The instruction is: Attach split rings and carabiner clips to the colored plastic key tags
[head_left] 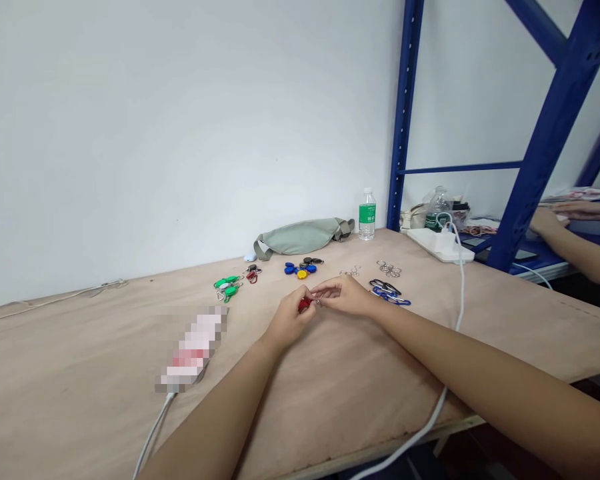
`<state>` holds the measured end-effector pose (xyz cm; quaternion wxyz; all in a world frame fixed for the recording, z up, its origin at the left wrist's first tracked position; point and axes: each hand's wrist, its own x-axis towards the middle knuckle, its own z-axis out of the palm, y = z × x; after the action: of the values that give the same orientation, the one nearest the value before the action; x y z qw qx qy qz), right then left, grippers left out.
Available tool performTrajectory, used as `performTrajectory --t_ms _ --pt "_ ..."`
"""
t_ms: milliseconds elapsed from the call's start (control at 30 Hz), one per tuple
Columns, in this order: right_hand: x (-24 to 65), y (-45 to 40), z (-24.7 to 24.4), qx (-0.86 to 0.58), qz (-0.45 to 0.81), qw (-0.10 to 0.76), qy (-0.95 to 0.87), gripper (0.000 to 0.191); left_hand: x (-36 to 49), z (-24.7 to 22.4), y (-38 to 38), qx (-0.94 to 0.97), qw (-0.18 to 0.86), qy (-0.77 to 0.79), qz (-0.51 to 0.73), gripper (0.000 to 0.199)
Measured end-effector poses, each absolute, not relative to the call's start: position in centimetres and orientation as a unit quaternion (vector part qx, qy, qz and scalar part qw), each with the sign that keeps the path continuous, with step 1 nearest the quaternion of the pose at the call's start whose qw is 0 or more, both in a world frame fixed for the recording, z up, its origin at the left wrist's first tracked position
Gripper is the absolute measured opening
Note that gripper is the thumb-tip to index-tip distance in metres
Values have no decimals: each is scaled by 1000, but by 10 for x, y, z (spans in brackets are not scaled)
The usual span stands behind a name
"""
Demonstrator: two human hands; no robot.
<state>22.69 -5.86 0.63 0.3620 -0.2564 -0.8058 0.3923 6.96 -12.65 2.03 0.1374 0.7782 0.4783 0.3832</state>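
Note:
My left hand (290, 317) is closed round a red badge reel (304, 305), partly hidden by the fingers. A small metal ring (319, 302) shows beside the reel, pinched in the fingertips of my right hand (349, 297). The two hands meet over the table. Just beyond them lie blue badge reels (290, 269), a yellow badge reel (302, 274) and a black one (310, 261). Loose split rings (351, 272) and a second pile of rings (389, 269) lie past my right hand, near black and blue carabiners (391, 293).
Green badge reels (229, 283) lie left, near a red clip (251, 276). A blurred-out device (195, 353) trails a cable. Behind are a grey-green waist bag (305, 237) and a water bottle (367, 217). A power strip (440, 245) and blue post (545, 133) stand right, with another person's arm (575, 243) beyond.

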Motion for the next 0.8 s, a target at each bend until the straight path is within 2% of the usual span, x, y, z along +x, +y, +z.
performTrajectory --t_ms 67,267,533,633,733,800 --pt "227 -60 7 -237 384 379 -808 27 69 20 -126 774 148 478 389 5" --pt "226 -63 11 -272 426 380 -774 17 70 22 -127 764 142 491 393 9" --pt "222 -64 15 -281 575 388 -663 22 75 25 -132 826 61 450 333 12" --pt "223 -63 19 -265 619 422 -607 22 75 23 -133 846 50 436 302 13" --pt "233 -52 23 -307 545 466 -626 19 78 20 -134 854 56 432 285 12" --pt "247 -38 23 -380 400 485 -679 17 79 19 -134 833 78 447 316 9"
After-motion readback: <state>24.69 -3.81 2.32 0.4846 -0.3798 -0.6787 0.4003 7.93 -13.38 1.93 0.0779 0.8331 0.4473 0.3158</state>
